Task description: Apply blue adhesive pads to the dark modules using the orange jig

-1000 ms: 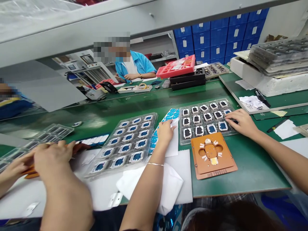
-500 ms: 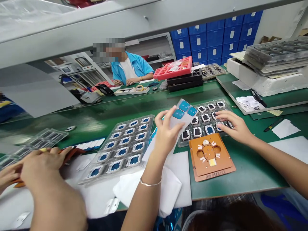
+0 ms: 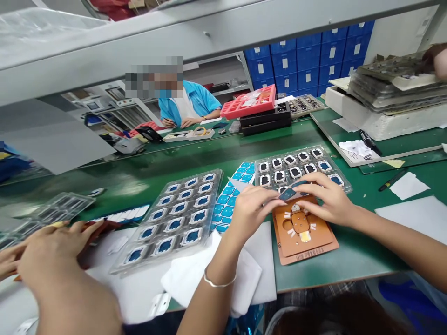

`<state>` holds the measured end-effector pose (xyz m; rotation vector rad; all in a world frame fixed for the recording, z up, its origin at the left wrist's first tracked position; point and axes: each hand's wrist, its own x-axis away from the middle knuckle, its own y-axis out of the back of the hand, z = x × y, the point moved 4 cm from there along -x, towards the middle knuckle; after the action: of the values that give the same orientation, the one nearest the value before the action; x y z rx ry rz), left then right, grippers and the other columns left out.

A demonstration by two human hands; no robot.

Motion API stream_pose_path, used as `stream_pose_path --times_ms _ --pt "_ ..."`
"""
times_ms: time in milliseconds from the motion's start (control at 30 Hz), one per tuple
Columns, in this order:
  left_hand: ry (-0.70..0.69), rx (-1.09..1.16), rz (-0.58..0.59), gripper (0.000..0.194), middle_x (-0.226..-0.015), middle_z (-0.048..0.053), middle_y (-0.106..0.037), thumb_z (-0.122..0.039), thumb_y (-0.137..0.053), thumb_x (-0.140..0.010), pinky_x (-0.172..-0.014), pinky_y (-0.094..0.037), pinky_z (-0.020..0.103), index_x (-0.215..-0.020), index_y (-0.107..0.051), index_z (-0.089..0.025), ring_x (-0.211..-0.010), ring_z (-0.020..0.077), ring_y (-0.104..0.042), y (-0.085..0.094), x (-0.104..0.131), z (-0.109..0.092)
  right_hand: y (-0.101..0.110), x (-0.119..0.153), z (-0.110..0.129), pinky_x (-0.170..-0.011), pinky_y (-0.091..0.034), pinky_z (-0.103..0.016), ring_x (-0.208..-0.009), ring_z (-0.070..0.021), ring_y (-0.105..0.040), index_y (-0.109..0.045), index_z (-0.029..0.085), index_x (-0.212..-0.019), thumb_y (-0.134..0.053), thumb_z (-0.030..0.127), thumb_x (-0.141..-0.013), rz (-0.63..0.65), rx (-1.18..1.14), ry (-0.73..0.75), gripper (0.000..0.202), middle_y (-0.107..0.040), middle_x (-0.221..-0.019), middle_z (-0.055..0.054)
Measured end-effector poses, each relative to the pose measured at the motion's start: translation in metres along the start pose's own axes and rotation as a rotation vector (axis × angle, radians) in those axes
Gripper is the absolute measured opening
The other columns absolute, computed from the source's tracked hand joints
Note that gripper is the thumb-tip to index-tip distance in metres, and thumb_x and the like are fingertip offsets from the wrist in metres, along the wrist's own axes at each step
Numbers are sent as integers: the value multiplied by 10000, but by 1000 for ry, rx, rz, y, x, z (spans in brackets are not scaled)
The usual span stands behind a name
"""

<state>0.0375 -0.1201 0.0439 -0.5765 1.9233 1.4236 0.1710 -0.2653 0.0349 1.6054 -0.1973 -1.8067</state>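
Note:
My right hand [image 3: 52, 246] is at the lower left, back of the hand up and fingers bent over an orange-brown plate [image 3: 99, 235], whose edge shows past the fingers. My left hand [image 3: 7, 263] is at the left edge, beside the right one, mostly out of view; its grip is hidden. To the right, a clear tray [image 3: 139, 232] holds several white frames with dark blue centres. A co-worker's braceleted left hand [image 3: 249, 209] and right hand [image 3: 324, 200] pinch a small blue film piece [image 3: 288, 193] above an orange fixture [image 3: 303, 249].
Blue sticker sheets [image 3: 226, 204] and another parts tray [image 3: 345, 184] lie near the co-worker. White cloth [image 3: 244, 279] covers the front edge. Stacked trays [image 3: 377, 95] stand at right, with a hand on top. A person in blue [image 3: 202, 100] sits opposite.
The co-worker's two hands have come together around the blue film piece above the fixture. A hand has appeared on the stacked trays. My own hands have barely moved; the view has shifted slightly.

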Motion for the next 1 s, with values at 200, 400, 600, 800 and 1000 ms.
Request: stream_pose_path --times_ms 200,400,600,800,1000 --pt "-185 5 59 200 -726 -8 -715 -311 -560 -966 -701 -388 298 -840 -662 -194 -754 151 -596 -4 -4 -16 -3 5 8 -931 -538 -467 -1227 -294 -530 -584 212 -1119 -669 267 -882 31 -87 -112 258 -504 -1326 -158" --pt "-241 18 85 239 -758 2 -723 -314 -516 -987 -697 -397 298 -846 -669 -196 -745 147 -571 -6 -4 -19 -7 6 9 -897 -563 -444 -1268 -284 -509 -560 221 -1196 -659 250 -881 105 -175 -82 332 -411 -1440 -169" --pt "-241 32 82 199 -775 4 -728 -264 -507 -996 -627 -383 284 -918 -680 -204 -706 135 -565 -7 -2 -19 -7 6 8 -976 -507 -499 -1266 -268 -503 -595 220 -1196 -578 104 -846 77 -163 -7 369 -565 -1314 -136" --pt "-176 33 -99 95 -785 -5 -735 -236 -596 -951 -612 -460 236 -974 -683 -206 -664 107 -610 8 -4 -18 5 6 -2 -905 -552 -440 -1038 -216 -667 -675 246 -928 -593 125 -887 -166 -419 -259 152 -719 -1061 -55" --pt "626 -86 -789 160 -678 -26 -637 -349 -659 -881 -492 -394 207 -928 -658 -196 -530 94 -533 73 20 32 11 10 -19 -735 -572 -327 -827 -161 -678 -658 245 -817 -733 195 -815 -218 -805 -572 90 -707 -881 -1"
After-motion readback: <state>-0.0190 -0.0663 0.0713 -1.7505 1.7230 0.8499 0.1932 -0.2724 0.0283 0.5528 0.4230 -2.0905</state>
